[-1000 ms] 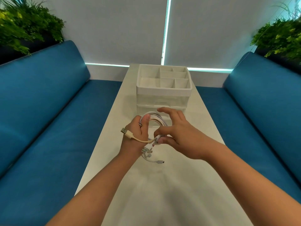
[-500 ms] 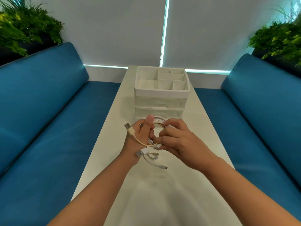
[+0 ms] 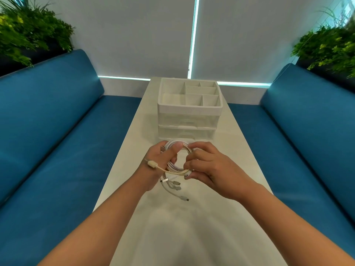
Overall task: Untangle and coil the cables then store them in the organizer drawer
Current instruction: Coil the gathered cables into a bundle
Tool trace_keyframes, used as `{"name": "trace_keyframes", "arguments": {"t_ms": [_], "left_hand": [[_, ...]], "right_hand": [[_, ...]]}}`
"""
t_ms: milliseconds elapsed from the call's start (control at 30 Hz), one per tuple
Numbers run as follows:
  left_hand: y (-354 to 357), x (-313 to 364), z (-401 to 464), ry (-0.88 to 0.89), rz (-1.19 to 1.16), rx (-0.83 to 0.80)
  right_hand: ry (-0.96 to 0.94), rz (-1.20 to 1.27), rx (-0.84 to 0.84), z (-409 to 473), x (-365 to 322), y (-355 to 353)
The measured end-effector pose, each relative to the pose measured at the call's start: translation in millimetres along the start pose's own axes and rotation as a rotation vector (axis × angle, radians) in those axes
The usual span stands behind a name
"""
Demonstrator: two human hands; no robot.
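A coil of white and cream cables (image 3: 173,166) is held between both hands above the white table (image 3: 192,227). My left hand (image 3: 159,162) grips the coil's left side, thumb over the top of the loop. My right hand (image 3: 207,167) pinches the right side and lower edge. A cream plug (image 3: 151,164) sticks out past my left wrist, and several loose cable ends (image 3: 176,187) with connectors dangle below the coil. The white organizer (image 3: 189,110), with a divided tray on top and two clear drawers, both shut, stands just beyond the hands.
Blue sofas run along both sides of the narrow table, the left sofa (image 3: 48,131) and the right sofa (image 3: 307,131). Green plants (image 3: 28,33) stand behind each backrest. Grey window blinds fill the far wall.
The coil has opened into a rounder loop between my hands. My right hand slid from the lower end to the coil's right side. The view shifted slightly, with the organizer lower in frame.
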State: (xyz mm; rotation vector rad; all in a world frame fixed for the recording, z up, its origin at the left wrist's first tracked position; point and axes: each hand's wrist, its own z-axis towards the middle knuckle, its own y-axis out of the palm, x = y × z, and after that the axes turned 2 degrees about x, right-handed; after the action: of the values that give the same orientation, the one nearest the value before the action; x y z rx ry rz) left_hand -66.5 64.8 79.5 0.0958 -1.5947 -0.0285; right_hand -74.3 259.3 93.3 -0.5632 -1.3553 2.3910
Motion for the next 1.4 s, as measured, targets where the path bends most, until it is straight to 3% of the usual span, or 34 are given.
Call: {"name": "trace_keyframes", "arguments": {"t_ms": [133, 267, 633, 800, 933, 1033, 1100, 1233, 1400], "left_hand": [[1.9, 2.2, 5.6, 0.028, -0.008, 0.105], [4.0, -0.1, 5.5, 0.04, 0.045, 0.111], [2.7, 1.6, 2.5, -0.083, -0.188, 0.004], [-3.6, 5.2, 3.3, -0.017, -0.143, -0.013], [-7.7, 8.7, 2.8, 0.051, -0.079, -0.047], [-6.0, 12.8, 2.7, 0.073, -0.037, -0.081], [-0.2, 15.6, 1.7, 0.075, -0.08, -0.1], [6.6, 17.9, -1.5, 0.007, -0.249, -0.105], [-3.5, 19.4, -4.7, -0.108, -0.153, -0.131]], "right_hand": [[-0.085, -0.12, 0.056, 1.7, -6.4, 7.2], [-0.026, -0.119, 0.046, -0.2, -6.4, 16.0], [0.007, -0.296, 0.063, -4.1, -0.6, 24.6], [0.277, 0.113, -0.067, -8.3, -8.2, 7.7], [0.457, 0.498, 0.153, -0.2, -10.4, -7.1], [0.574, 0.425, 0.286, 15.1, -9.7, -12.7], [0.629, 0.39, 0.197, 25.4, -11.3, -11.4], [0.664, 0.684, 0.031, 35.8, -10.5, -4.1], [0.625, 0.752, -0.083, 29.6, 1.5, -6.9]]}}
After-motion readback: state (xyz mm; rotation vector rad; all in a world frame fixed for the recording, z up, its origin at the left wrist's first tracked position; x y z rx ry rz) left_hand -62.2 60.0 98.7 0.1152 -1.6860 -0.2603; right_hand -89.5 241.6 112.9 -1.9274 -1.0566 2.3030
